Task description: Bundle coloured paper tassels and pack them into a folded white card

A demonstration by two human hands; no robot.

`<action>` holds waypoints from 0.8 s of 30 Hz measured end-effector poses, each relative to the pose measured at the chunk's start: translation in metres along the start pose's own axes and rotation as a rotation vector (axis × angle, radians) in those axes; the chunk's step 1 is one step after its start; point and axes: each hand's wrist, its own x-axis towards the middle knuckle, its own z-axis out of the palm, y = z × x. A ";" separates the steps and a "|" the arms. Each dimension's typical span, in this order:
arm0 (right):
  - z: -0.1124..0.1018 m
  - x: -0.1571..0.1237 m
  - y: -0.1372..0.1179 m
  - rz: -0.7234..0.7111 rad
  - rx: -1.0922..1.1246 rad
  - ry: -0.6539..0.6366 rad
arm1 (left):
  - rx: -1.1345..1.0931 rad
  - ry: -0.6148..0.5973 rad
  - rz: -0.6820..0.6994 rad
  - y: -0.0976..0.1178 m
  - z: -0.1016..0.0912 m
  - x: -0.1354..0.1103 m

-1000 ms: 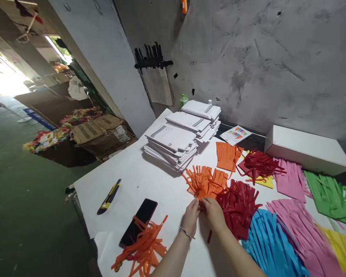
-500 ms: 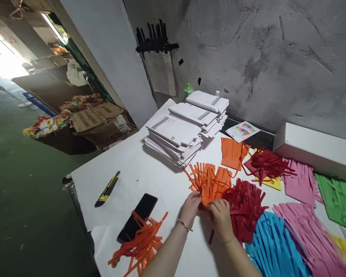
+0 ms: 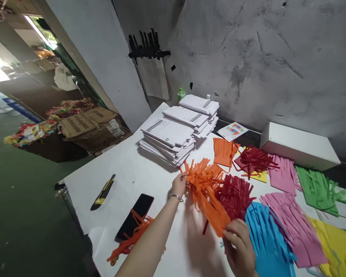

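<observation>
My left hand (image 3: 179, 184) pinches the far end of an orange fringed paper sheet (image 3: 207, 196), near the stacks of white booklets. My right hand (image 3: 238, 245) grips the near end of the same sheet, close to the table's front. The sheet is stretched between both hands above the white table (image 3: 132, 173), its cut strips hanging toward a red fringed pile (image 3: 233, 194). A blue fringed pile (image 3: 265, 238) lies beside my right hand.
Stacks of white booklets (image 3: 173, 138) stand behind. Pink (image 3: 291, 227), green (image 3: 317, 186), yellow (image 3: 337, 246) and more orange (image 3: 223, 152) fringed sheets cover the right side. A black phone (image 3: 135, 215), loose orange strips (image 3: 129, 240) and a yellow utility knife (image 3: 103, 191) lie left. A white box (image 3: 298, 146) sits against the wall.
My hands were together at the orange sheet's edge. They have pulled apart: left hand moved away toward the booklets, right hand drew back toward me, opening the sheet out.
</observation>
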 end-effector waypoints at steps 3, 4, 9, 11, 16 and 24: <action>-0.040 -0.005 -0.021 0.051 0.032 0.082 | 0.047 0.036 0.117 0.010 -0.012 -0.023; -0.051 -0.008 -0.027 0.088 0.025 0.108 | 0.057 0.033 0.176 0.016 -0.016 -0.041; -0.082 -0.031 -0.058 0.285 0.002 0.126 | 0.067 -0.296 0.557 0.055 -0.025 -0.178; -0.085 -0.045 -0.072 0.399 0.013 0.119 | 0.142 -0.538 0.869 0.068 -0.021 -0.230; -0.106 -0.080 -0.108 0.612 0.033 0.039 | 0.265 -0.678 0.950 0.081 -0.006 -0.297; -0.177 -0.083 -0.124 0.490 0.183 -0.670 | 0.425 -1.249 0.803 0.113 -0.012 -0.333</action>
